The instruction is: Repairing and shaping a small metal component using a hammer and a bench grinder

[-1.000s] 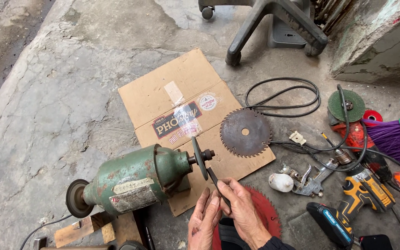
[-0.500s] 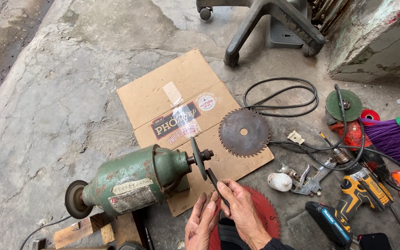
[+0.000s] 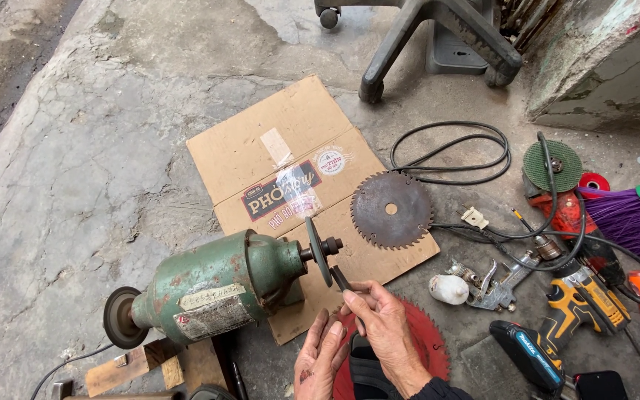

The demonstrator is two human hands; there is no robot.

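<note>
A green bench grinder motor [image 3: 216, 289] lies on the concrete, with a thin dark disc [image 3: 318, 250] on its right shaft. My right hand [image 3: 387, 333] grips a dark wrench [image 3: 344, 285] whose head reaches up toward the shaft nut. My left hand [image 3: 320, 363] hovers open just below, palm up, beside the wrench handle. Under my hands lies a red saw blade [image 3: 427, 348]. A rusty toothed saw blade [image 3: 391, 210] rests on the flattened cardboard [image 3: 283, 155].
To the right lie a coiled black cable [image 3: 453, 152], an angle grinder with a green disc [image 3: 553, 167], a yellow cordless drill [image 3: 557, 326], a metal spray gun [image 3: 483, 281], a purple broom [image 3: 631, 218]. A chair base [image 3: 438, 37] stands behind. Wood scraps [image 3: 142, 367] lie under the motor.
My hands have shifted slightly around the wrench; the left hand has opened a little lower. The motor and blades have not moved.
</note>
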